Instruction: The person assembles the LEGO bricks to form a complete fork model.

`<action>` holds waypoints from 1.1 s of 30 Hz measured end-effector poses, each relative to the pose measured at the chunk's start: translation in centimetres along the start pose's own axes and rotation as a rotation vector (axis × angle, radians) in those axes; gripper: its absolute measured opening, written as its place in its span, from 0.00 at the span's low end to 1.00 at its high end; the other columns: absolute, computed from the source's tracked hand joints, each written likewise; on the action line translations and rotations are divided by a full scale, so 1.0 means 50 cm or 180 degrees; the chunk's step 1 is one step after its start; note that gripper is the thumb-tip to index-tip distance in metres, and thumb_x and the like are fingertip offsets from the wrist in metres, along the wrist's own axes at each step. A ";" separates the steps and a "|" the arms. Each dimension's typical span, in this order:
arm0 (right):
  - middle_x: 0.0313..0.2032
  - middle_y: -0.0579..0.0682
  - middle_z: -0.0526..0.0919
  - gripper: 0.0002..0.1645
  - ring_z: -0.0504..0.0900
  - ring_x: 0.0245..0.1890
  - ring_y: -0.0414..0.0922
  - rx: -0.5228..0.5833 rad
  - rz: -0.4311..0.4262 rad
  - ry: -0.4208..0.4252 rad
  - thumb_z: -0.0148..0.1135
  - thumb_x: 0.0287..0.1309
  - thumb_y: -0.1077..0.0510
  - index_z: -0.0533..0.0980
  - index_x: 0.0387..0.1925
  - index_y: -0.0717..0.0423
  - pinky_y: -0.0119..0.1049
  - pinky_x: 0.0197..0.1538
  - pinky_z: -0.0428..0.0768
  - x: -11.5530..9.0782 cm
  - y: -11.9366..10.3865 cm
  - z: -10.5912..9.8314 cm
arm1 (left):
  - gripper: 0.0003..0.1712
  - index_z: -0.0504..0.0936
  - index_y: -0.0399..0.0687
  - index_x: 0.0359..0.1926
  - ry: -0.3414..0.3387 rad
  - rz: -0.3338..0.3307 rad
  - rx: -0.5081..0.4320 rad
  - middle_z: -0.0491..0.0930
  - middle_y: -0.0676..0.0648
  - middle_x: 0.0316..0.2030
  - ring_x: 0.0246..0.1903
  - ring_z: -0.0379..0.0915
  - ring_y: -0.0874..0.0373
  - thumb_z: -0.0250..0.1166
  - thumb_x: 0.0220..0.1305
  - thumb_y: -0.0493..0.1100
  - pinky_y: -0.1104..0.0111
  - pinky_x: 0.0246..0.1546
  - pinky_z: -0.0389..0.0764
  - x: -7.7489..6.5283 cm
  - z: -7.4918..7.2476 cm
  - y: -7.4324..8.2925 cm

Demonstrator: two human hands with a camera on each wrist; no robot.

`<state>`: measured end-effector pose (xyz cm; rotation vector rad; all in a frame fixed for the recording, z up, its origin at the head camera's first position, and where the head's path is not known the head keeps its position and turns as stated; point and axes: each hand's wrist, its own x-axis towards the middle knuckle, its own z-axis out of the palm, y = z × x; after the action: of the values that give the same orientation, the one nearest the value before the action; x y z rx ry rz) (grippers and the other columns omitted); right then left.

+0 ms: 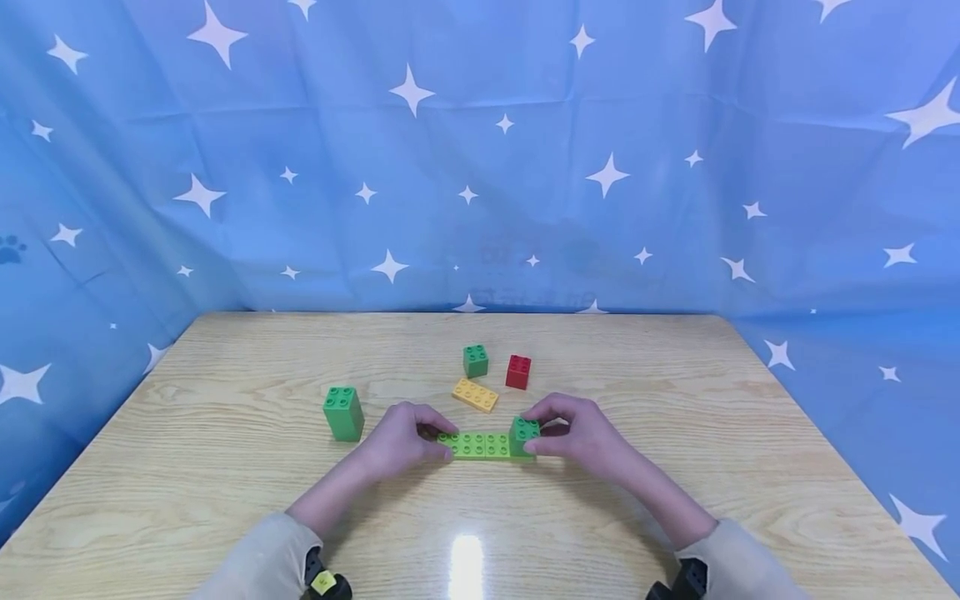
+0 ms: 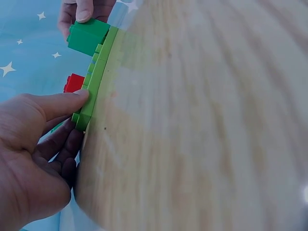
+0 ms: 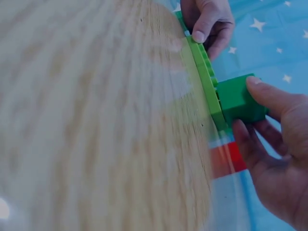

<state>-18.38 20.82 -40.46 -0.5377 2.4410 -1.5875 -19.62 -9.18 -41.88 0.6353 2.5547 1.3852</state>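
Two light green flat bricks (image 1: 473,447) lie end to end as one row on the table, studs up. My left hand (image 1: 408,437) pinches the row's left end, the thumb on the near side as the left wrist view shows. At the right end stands a green block (image 1: 522,433), which my right hand (image 1: 573,433) grips between thumb and fingers. In the right wrist view that green block (image 3: 240,98) sits against the studded side of the light green row (image 3: 206,79); whether it is fully pressed down I cannot tell.
Beyond the row lie a yellow flat brick (image 1: 476,395), a small green block (image 1: 476,361) and a red block (image 1: 518,372). A taller green block (image 1: 344,414) stands left of my left hand. The wooden table (image 1: 225,400) ends at a blue starred curtain (image 1: 465,150).
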 end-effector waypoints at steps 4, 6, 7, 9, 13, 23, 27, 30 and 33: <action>0.47 0.56 0.82 0.19 0.84 0.47 0.52 0.0033 -0.0007 -0.0041 0.77 0.55 0.65 0.83 0.49 0.63 0.35 0.48 0.85 0.003 -0.001 -0.002 | 0.13 0.91 0.44 0.43 -0.0014 -0.0002 -0.0031 0.86 0.51 0.38 0.37 0.77 0.60 0.77 0.55 0.34 0.65 0.40 0.80 0.002 0.000 -0.001; 0.46 0.56 0.82 0.19 0.84 0.46 0.51 -0.0028 -0.0022 -0.0069 0.77 0.55 0.65 0.83 0.49 0.63 0.34 0.48 0.85 0.005 -0.001 -0.005 | 0.13 0.91 0.44 0.43 -0.0022 0.0003 -0.0050 0.86 0.51 0.38 0.37 0.77 0.60 0.77 0.55 0.34 0.66 0.39 0.80 0.003 0.000 -0.002; 0.46 0.55 0.82 0.19 0.83 0.46 0.51 -0.0071 -0.0024 -0.0087 0.77 0.54 0.65 0.83 0.48 0.62 0.34 0.48 0.85 0.007 -0.002 -0.006 | 0.13 0.91 0.44 0.43 -0.0022 0.0012 -0.0052 0.86 0.51 0.38 0.37 0.77 0.60 0.77 0.55 0.34 0.66 0.39 0.80 0.003 0.000 -0.002; 0.44 0.53 0.82 0.18 0.83 0.45 0.50 -0.0166 -0.0019 -0.0128 0.78 0.54 0.64 0.84 0.47 0.60 0.34 0.48 0.85 0.010 -0.004 -0.007 | 0.13 0.91 0.44 0.43 -0.0029 0.0021 -0.0047 0.86 0.51 0.38 0.37 0.77 0.60 0.77 0.55 0.34 0.67 0.39 0.80 0.003 -0.001 -0.002; 0.41 0.49 0.82 0.16 0.83 0.44 0.48 -0.0343 -0.0106 -0.0235 0.78 0.53 0.64 0.84 0.44 0.56 0.36 0.50 0.85 0.017 -0.011 -0.008 | 0.13 0.91 0.44 0.43 -0.0028 0.0012 -0.0034 0.86 0.51 0.39 0.37 0.77 0.60 0.77 0.55 0.34 0.66 0.40 0.80 0.002 -0.003 -0.003; 0.40 0.48 0.81 0.15 0.81 0.43 0.47 -0.0541 -0.0145 -0.0359 0.78 0.53 0.64 0.82 0.42 0.55 0.40 0.53 0.84 0.024 -0.022 -0.011 | 0.13 0.90 0.43 0.43 -0.0042 0.0002 -0.0071 0.86 0.51 0.39 0.37 0.77 0.59 0.78 0.54 0.34 0.66 0.40 0.80 0.002 -0.004 -0.001; 0.41 0.49 0.81 0.15 0.82 0.44 0.47 -0.0517 -0.0188 -0.0341 0.78 0.53 0.64 0.82 0.42 0.57 0.41 0.54 0.84 0.020 -0.017 -0.009 | 0.14 0.90 0.42 0.43 -0.0043 -0.0007 -0.0054 0.86 0.51 0.39 0.38 0.77 0.59 0.78 0.54 0.34 0.66 0.40 0.80 0.000 -0.003 -0.001; 0.41 0.48 0.81 0.16 0.82 0.45 0.47 -0.0540 -0.0161 -0.0292 0.79 0.53 0.63 0.83 0.43 0.56 0.40 0.54 0.84 0.019 -0.014 -0.010 | 0.13 0.90 0.42 0.43 -0.0028 -0.0012 -0.0064 0.86 0.50 0.38 0.38 0.77 0.59 0.78 0.54 0.34 0.66 0.41 0.80 0.001 -0.002 0.001; 0.41 0.47 0.82 0.17 0.82 0.45 0.47 -0.0533 -0.0105 -0.0233 0.79 0.52 0.63 0.84 0.44 0.54 0.38 0.53 0.84 0.020 -0.012 -0.007 | 0.14 0.90 0.42 0.43 -0.0035 -0.0009 -0.0089 0.86 0.50 0.39 0.38 0.77 0.59 0.77 0.54 0.34 0.66 0.41 0.80 0.002 -0.003 0.001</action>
<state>-19.32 20.52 -39.73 -0.6537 2.5361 -1.3567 -19.75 -9.25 -41.76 0.6325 2.5222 1.4100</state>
